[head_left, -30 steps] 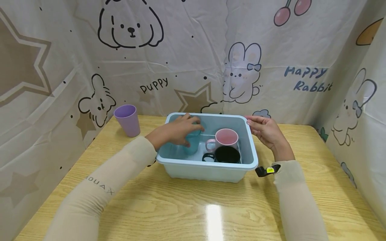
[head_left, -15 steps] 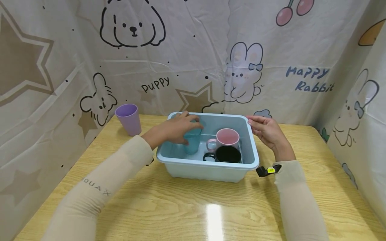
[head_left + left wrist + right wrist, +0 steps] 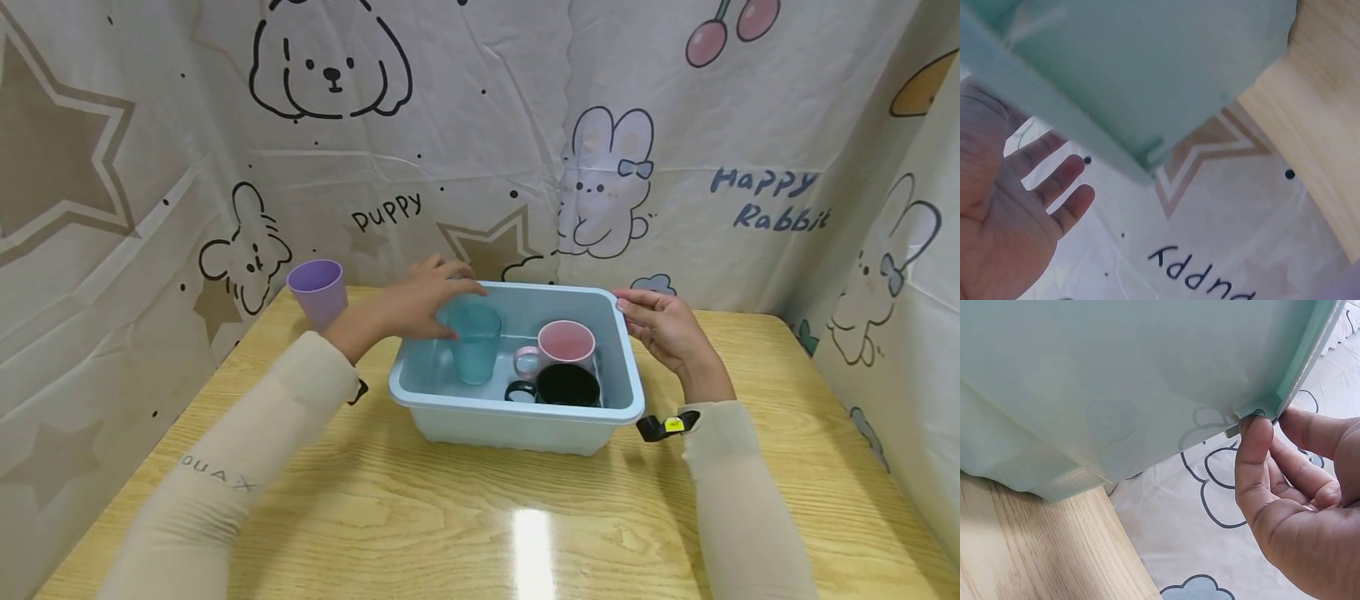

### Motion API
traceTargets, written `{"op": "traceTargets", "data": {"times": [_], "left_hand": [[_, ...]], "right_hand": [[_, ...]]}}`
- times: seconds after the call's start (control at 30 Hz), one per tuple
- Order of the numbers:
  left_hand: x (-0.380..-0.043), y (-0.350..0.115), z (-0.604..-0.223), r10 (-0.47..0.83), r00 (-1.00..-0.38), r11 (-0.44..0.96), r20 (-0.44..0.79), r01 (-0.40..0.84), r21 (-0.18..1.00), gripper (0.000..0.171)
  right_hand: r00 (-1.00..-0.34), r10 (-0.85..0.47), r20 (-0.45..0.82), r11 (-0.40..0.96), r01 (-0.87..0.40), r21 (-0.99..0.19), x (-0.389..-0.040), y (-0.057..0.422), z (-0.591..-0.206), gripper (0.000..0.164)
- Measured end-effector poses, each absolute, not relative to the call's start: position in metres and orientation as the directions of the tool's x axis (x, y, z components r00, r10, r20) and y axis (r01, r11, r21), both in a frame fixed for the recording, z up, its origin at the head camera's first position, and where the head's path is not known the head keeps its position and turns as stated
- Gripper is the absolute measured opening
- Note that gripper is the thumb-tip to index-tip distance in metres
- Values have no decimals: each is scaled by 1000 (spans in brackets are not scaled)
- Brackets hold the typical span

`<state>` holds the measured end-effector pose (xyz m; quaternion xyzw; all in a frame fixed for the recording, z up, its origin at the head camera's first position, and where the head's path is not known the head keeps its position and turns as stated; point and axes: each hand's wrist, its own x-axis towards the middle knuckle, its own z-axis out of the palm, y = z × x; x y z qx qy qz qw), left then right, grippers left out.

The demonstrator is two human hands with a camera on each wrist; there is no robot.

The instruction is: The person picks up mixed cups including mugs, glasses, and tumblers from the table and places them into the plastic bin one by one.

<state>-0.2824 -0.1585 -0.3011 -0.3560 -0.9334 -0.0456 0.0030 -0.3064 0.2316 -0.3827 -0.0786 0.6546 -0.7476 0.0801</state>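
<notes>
A pale blue plastic basin [image 3: 517, 425] stands on the table. Inside it a translucent teal cup [image 3: 477, 346] is upright at the left, with a pink mug [image 3: 566, 343] and a black mug [image 3: 567, 385] at the right. My left hand [image 3: 420, 298] is over the basin's left rim beside the teal cup, fingers spread and holding nothing; the left wrist view shows its loose fingers [image 3: 1063, 178] outside the rim. At the basin's far right corner my right hand [image 3: 667, 329] pinches the rim between thumb and fingers [image 3: 1254, 450].
A purple cup [image 3: 318, 292] stands on the wooden table [image 3: 420, 525], left of the basin and partly behind my left wrist. Printed cloth [image 3: 480, 133] hangs along the back and sides of the table.
My left hand has come off the teal cup and moved left and up towards the basin's rim. The cup stays in the basin. My right hand keeps its place.
</notes>
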Motion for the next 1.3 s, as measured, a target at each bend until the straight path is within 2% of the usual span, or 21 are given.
{"op": "traceTargets", "data": {"times": [0.13,0.27,0.43,0.7,0.93,1.3], "left_hand": [[-284,-175,-292,645,-763,754,44,645,124,69],[-287,-193,-284,613,-789,783,43,614,106,67],[-289,-215,-282,553,-831,827,51,556,81,67],[-298,-255,-288,461,-887,881,37,462,100,64],[-305,-292,-295,352,-936,925,19,351,143,65],[-314,-333,-315,242,-970,942,35,244,229,73]], "right_hand": [[-974,-228,18,-142,15,-990,-308,231,-383,40],[-973,-230,6,-155,30,-987,-309,231,-384,32],[-974,-225,4,-146,30,-989,-309,232,-384,31],[-976,-216,11,-150,22,-988,-308,232,-384,25],[-974,-225,10,-137,22,-990,-308,231,-384,32],[-976,-218,17,-134,13,-991,-306,231,-383,25]]}}
